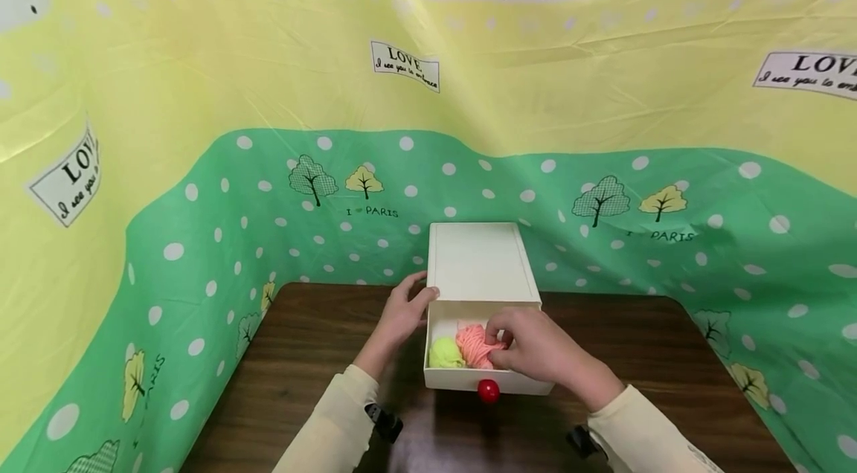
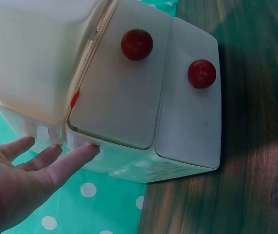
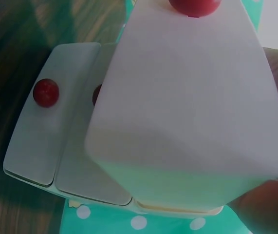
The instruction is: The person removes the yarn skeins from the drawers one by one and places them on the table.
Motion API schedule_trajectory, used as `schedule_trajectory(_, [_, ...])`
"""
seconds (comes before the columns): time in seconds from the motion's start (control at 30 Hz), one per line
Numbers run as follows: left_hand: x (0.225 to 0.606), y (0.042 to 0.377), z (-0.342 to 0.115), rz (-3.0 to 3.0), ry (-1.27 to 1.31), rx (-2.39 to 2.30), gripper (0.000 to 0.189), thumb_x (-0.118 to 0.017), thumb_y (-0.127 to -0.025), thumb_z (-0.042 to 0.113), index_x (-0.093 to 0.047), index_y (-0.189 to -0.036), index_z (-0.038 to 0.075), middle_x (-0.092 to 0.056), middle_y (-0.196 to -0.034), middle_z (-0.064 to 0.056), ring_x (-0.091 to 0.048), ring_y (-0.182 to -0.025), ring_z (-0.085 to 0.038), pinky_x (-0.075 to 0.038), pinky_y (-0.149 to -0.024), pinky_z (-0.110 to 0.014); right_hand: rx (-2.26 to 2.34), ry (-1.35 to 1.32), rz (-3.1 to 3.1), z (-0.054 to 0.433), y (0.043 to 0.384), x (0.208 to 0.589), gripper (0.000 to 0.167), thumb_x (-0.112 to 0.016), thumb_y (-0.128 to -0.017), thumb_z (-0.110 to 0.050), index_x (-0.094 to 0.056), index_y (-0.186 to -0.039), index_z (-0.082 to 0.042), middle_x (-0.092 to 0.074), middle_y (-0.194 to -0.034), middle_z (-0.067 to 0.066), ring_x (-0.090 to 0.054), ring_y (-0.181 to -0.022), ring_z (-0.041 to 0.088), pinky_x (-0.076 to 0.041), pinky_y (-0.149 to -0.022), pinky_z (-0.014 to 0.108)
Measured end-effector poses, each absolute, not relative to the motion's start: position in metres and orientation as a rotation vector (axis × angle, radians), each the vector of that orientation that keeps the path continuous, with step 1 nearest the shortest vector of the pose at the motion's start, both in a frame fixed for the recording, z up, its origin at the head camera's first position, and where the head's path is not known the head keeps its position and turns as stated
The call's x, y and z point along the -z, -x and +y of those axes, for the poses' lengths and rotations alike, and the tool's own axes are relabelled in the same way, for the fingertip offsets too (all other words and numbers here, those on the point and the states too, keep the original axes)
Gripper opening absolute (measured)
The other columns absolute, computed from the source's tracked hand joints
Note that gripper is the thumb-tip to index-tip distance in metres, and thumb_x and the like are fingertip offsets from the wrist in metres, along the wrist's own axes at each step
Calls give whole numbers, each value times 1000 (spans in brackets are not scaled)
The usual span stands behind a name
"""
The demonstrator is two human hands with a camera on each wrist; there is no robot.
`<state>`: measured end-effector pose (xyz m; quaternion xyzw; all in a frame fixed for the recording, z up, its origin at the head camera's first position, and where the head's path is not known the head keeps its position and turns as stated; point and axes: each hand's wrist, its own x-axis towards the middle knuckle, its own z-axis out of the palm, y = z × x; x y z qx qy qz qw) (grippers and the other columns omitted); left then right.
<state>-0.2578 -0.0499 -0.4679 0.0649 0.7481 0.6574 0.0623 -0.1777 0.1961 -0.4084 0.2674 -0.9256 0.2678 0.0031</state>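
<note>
A white drawer cabinet [image 1: 478, 261] stands at the back of the table, its top drawer [image 1: 448, 379] pulled out by a red knob [image 1: 488, 390] side. Inside that drawer lie a yellow-green ball of yarn [image 1: 445, 352] and, to its right, a skein of coral pink yarn [image 1: 474, 345]. My right hand [image 1: 535, 346] reaches in over the drawer's right side and pinches the pink yarn with thumb and fingers. My left hand [image 1: 404, 313] rests against the cabinet's left side, thumb near the top front corner. In the left wrist view its fingers [image 2: 73, 163] are stretched out along the side wall.
Two lower drawers [image 2: 182, 107] with red knobs are closed beneath the open one. The dark wooden table [image 1: 301, 361] runs to both sides and in front. A green and yellow printed cloth [image 1: 375, 161] hangs close behind the cabinet and around the table.
</note>
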Motion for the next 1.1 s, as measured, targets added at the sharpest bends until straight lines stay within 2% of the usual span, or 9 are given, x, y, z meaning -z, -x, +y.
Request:
schedule_trajectory(0.33, [470, 256, -49, 2257, -190, -1985, 62, -63, -98, 42, -47, -152, 14, -51, -145, -20, -70, -107, -31, -62, -85, -48, -795, -839, -2836, 204, 171, 400, 19, -80, -81, -11, -68, -80, -27, -62, -79, -21, -61, -78, 5, -51, -65, 23])
schedule_trajectory(0.5, [469, 256, -49, 2246, -199, -2000, 63, -62, -98, 40, -46, -152, 12, -52, -144, -21, -70, -107, -32, -62, -84, -48, -781, -824, -2801, 211, 168, 389, 19, -81, -82, -12, -70, -84, -27, -64, -81, -20, -62, -79, 6, -57, -69, 30])
schedule_trajectory(0.63, [467, 255, -48, 2245, -203, -2004, 63, -62, -99, 40, -45, -153, 12, -51, -145, -22, -70, -106, -32, -62, -85, -48, -757, -777, -2782, 219, 166, 381, 20, -81, -83, -13, -69, -85, -29, -63, -82, -21, -62, -79, 4, -57, -71, 27])
schedule_trajectory(0.93, [466, 254, -46, 2232, -208, -2011, 62, -62, -100, 39, -45, -153, 11, -53, -143, -21, -70, -105, -31, -62, -84, -48, -780, -706, -2693, 243, 159, 363, 24, -84, -82, -10, -69, -88, -28, -63, -84, -18, -60, -75, 10, -53, -66, 26])
schedule_trajectory(1.1, [466, 253, -47, 2245, -193, -1998, 62, -62, -99, 39, -45, -153, 12, -53, -142, -21, -70, -105, -31, -62, -85, -47, -755, -657, -2659, 255, 156, 357, 22, -84, -83, -10, -72, -91, -26, -66, -87, -15, -60, -77, 8, -53, -65, 25])
